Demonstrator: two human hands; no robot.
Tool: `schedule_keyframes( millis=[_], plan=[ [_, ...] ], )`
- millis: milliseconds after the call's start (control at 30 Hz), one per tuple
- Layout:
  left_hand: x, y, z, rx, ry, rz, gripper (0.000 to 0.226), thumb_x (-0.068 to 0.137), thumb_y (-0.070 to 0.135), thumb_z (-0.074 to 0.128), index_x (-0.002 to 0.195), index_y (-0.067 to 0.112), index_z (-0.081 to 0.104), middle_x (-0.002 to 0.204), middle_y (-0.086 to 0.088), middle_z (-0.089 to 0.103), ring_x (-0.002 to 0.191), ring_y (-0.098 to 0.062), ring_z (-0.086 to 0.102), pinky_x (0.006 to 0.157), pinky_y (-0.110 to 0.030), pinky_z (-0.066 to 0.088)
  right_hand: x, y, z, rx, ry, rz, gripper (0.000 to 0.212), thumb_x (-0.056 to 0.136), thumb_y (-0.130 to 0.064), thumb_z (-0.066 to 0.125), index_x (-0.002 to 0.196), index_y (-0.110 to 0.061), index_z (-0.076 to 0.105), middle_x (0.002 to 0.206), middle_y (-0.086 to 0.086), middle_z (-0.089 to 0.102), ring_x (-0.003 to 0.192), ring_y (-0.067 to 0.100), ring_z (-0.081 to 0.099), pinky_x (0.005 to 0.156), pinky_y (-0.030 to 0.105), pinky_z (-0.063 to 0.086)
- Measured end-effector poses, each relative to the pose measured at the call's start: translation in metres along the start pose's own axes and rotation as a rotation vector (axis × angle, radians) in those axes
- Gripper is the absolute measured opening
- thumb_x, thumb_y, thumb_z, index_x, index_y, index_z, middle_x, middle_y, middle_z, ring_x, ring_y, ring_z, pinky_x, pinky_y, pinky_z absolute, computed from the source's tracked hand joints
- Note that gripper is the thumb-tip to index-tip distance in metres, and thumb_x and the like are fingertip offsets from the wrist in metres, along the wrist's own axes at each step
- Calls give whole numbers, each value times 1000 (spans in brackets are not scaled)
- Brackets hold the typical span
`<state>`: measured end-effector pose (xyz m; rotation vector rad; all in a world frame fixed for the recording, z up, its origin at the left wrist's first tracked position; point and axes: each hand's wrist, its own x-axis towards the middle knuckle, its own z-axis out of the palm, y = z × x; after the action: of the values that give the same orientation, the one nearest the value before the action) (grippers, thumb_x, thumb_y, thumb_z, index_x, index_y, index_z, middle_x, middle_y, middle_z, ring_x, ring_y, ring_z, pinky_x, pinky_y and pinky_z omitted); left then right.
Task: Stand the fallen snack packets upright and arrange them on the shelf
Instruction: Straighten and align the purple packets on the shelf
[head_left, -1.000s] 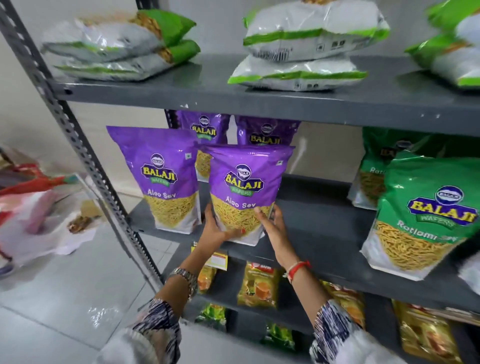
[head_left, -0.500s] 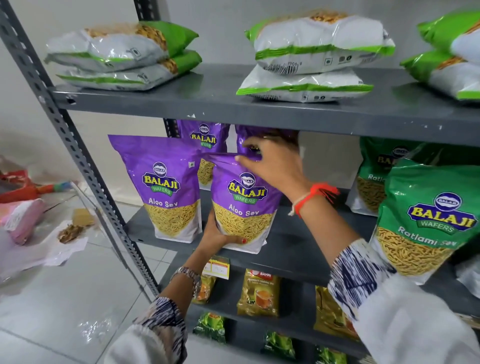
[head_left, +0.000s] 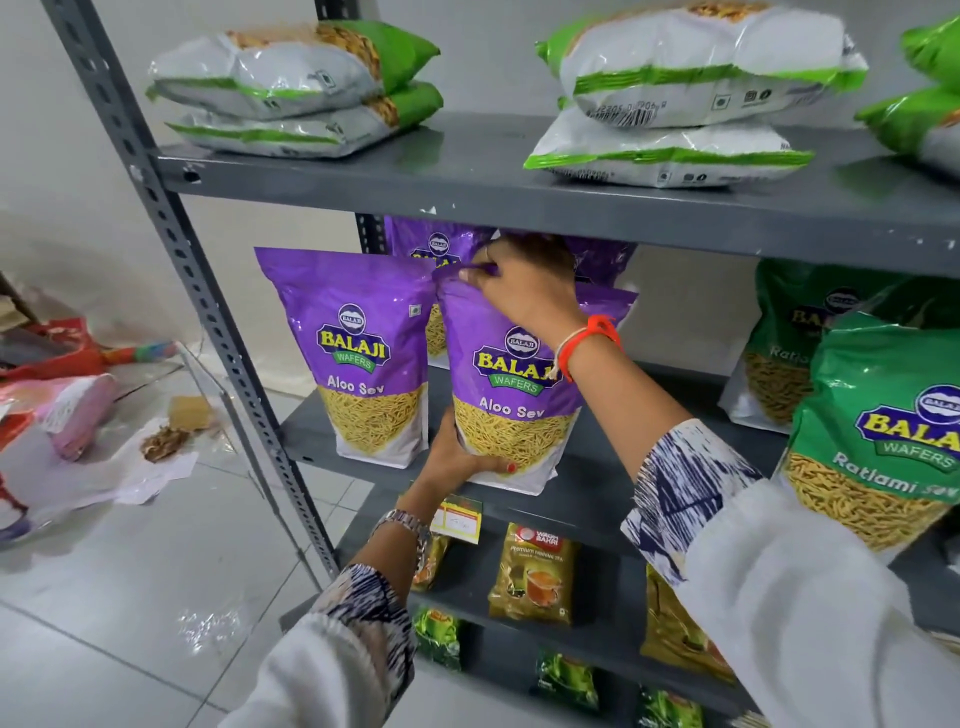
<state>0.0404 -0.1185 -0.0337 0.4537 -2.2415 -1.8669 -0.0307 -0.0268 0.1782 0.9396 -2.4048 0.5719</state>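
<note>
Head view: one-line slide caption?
Both hands steady a purple snack packet upright on the middle shelf.

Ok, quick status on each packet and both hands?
Held Aloo Sev packet: upright on the middle shelf, gripped at top and bottom.
Left Aloo Sev packet: upright, free.
Ratlami Sev packet: upright.
Top-shelf packets: lying flat, stacked.
Left hand: holding base.
Right hand: pinching top edge.

Tea packets (head_left: 533, 571) on the lower shelf — pink bundle (head_left: 78, 410) on the floor.
</note>
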Motion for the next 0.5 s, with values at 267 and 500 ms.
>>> schedule_keyframes(
  millis=[267,500],
  plan=[
    [-5,1,1,-2,-1,15,89,54,6,86,121,22,30,112,3,50,110,-15,50,91,-29,43,-49,8,-4,62,388,13,36,91,-44,54,116,-22,67,119,5,69,111,28,61,89,41,49],
    [-4,5,-1,47,-37,38,96,58,5,84,131,17,22,119,2,42,113,-13,41,95,-28,37,-150,48,69,950,594,753,57,89,-37,53,136,-6,41,135,16,50,119,21,53,105,38,42]
  ],
)
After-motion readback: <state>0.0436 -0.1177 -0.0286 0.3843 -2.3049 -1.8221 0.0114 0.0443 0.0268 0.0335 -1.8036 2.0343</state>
